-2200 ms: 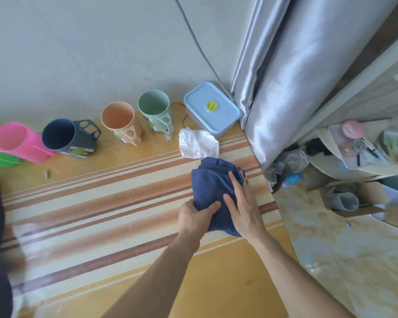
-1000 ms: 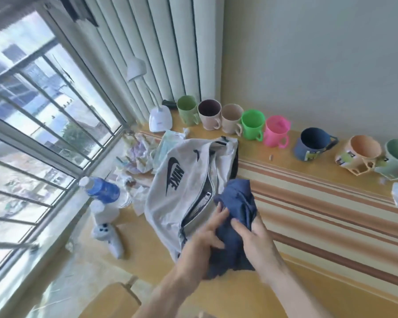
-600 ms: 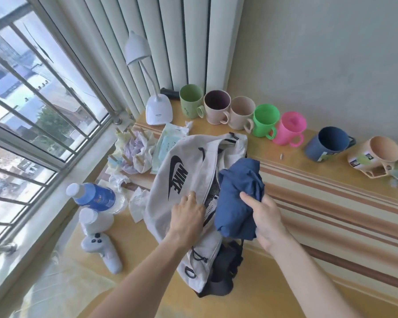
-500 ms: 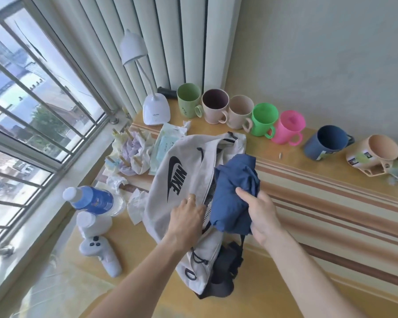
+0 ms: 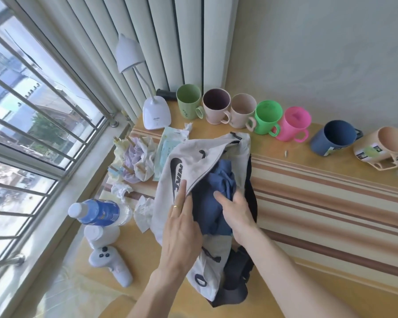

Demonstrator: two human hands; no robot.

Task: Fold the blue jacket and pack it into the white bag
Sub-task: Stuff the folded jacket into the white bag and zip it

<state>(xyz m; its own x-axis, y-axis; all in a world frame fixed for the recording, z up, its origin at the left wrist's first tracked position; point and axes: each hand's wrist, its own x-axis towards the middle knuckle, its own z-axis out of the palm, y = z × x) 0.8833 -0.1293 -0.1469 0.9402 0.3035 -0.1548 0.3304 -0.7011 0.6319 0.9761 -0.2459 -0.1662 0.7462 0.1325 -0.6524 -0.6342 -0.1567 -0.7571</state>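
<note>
The white bag (image 5: 193,157), with a black logo and black straps, lies unzipped on the striped table. The bunched blue jacket (image 5: 216,198) sits partly inside its opening. My left hand (image 5: 182,228) holds the bag's left zipper flap, lifting it with the fingers along the edge. My right hand (image 5: 236,214) presses down on the jacket, fingers curled into the fabric inside the opening. The jacket's lower part still shows below the flap.
A row of coloured mugs (image 5: 267,120) lines the wall. A white desk lamp (image 5: 155,115) stands at the back left. A water bottle (image 5: 97,212), a white controller (image 5: 110,262), crumpled tissues (image 5: 143,212) and a wipes pack (image 5: 170,148) lie left of the bag, by the window.
The jacket went from held above the bag into its opening. My left hand shifted to lift the flap; my right hand pushed the jacket down inside.
</note>
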